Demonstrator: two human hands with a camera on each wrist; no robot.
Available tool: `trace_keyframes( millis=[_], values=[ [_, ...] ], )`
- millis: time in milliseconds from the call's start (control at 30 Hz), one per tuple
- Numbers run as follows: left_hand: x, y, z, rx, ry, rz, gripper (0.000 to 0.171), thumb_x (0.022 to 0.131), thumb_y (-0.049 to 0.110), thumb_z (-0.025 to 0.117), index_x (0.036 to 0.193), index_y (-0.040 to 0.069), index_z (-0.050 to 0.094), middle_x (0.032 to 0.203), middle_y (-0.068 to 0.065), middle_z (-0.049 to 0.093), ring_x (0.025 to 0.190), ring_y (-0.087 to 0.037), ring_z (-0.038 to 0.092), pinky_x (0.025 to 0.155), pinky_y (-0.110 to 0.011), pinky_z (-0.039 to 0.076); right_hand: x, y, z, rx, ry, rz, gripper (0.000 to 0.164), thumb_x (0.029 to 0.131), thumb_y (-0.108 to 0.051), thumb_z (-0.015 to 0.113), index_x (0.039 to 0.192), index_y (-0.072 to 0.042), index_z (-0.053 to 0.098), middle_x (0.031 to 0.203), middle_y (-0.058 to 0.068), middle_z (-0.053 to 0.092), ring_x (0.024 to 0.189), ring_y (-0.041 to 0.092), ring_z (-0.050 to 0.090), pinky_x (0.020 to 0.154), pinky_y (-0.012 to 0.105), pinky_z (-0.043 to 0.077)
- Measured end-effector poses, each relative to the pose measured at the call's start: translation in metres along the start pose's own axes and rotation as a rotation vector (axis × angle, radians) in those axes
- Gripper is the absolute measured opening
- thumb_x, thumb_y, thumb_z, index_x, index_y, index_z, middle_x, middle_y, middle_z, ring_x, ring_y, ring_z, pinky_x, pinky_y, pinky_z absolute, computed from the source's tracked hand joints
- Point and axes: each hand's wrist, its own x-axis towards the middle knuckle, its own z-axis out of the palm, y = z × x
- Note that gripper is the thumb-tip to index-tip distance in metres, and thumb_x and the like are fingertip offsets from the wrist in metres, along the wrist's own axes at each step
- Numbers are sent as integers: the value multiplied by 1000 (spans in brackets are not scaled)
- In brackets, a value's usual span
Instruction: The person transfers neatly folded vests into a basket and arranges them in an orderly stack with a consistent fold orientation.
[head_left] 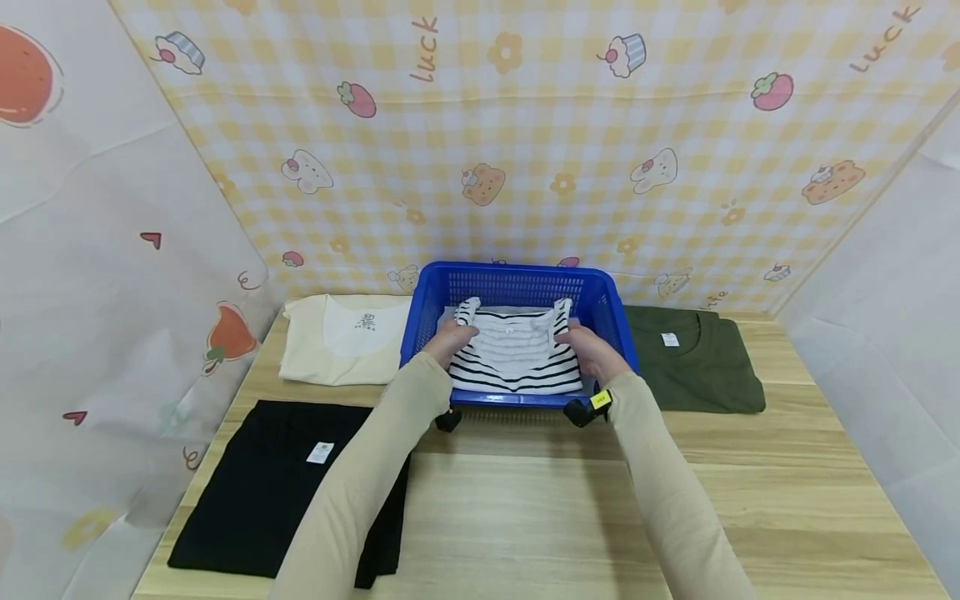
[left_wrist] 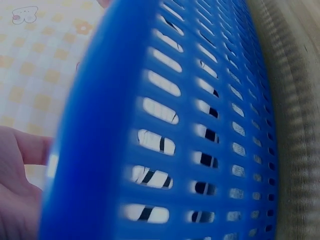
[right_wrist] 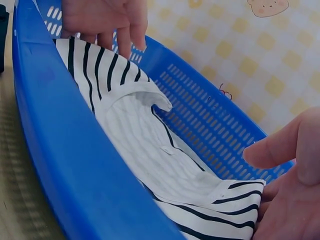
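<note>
A folded white top with black stripes (head_left: 517,358) lies inside a blue plastic basket (head_left: 525,402), its plain white inner side showing at the neckline. At its left side is my left hand (head_left: 450,340), fingers extended down by the striped edge in the right wrist view. My right hand (head_left: 594,352) is at the opposite edge. There the thumb (right_wrist: 272,150) stands apart from the cloth while the other fingers are partly hidden behind the striped side. Through the basket's slotted wall (left_wrist: 190,125), the left wrist view shows bits of striped fabric.
Left of the basket lies a folded cream shirt (head_left: 303,342), with a folded black garment (head_left: 255,492) nearer the front. A folded dark green shirt (head_left: 712,367) is on the right. All rest on a wooden table (head_left: 525,517) before a yellow checked cloth backdrop (head_left: 525,125).
</note>
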Motion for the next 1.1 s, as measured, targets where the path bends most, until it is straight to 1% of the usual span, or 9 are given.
trace_keyframes(
  millis=[167,233,400,500,833,867,933,1067,1100],
  values=[
    [-29,17,1,24,21,-52,79,88,42,53,144,2,14,146,-18,20,131,-33,25,102,-45,30,-2,1,1,-1,11,-4,61,97,-12,34,147,-14,0,151,12,10,135,30,18,107,47,21],
    [-22,14,2,0,24,-74,79,87,42,54,144,4,14,145,-16,22,130,-32,26,103,-46,28,-3,1,1,3,16,-5,60,97,-12,34,147,-14,1,150,12,12,134,30,19,107,46,21],
    [23,-11,5,-26,34,-58,88,81,47,61,143,5,16,142,-16,25,127,-32,30,99,-48,31,-7,1,1,19,12,-27,55,97,-12,32,147,-12,9,145,15,25,129,31,29,104,45,27],
    [18,-6,4,-17,21,-62,87,84,45,57,145,4,11,146,-18,19,129,-34,25,100,-49,29,-8,1,1,23,1,-45,51,98,-11,31,146,-10,14,142,18,30,127,32,33,101,44,31],
    [-36,18,-4,36,-12,-69,87,86,50,52,145,3,8,148,-17,14,133,-34,19,103,-47,26,-9,6,1,37,-9,-71,54,98,-11,30,147,-12,8,145,16,28,129,30,31,103,45,28],
    [-55,26,-6,27,-21,-65,85,87,48,51,145,4,9,149,-16,13,134,-33,19,105,-46,25,-10,7,1,32,-2,-68,56,97,-11,31,147,-12,6,146,15,24,131,30,28,105,46,26],
    [-57,26,-7,25,-18,-56,90,83,53,54,145,5,10,147,-16,16,132,-34,21,103,-48,27,-12,8,2,27,4,-74,58,97,-12,32,147,-12,2,149,14,17,134,30,22,107,47,21],
    [-92,41,-12,14,-13,-36,86,84,52,54,145,7,13,147,-14,20,132,-30,24,103,-45,29,-19,11,3,0,40,-81,64,97,-13,35,146,-11,-7,152,12,0,137,30,7,109,50,12],
    [-91,40,-12,16,-9,-38,87,84,53,54,145,8,12,148,-13,18,133,-30,23,104,-45,28,-21,12,4,-8,50,-86,65,97,-14,35,146,-11,-7,152,12,-2,138,30,4,109,51,10]
  ],
)
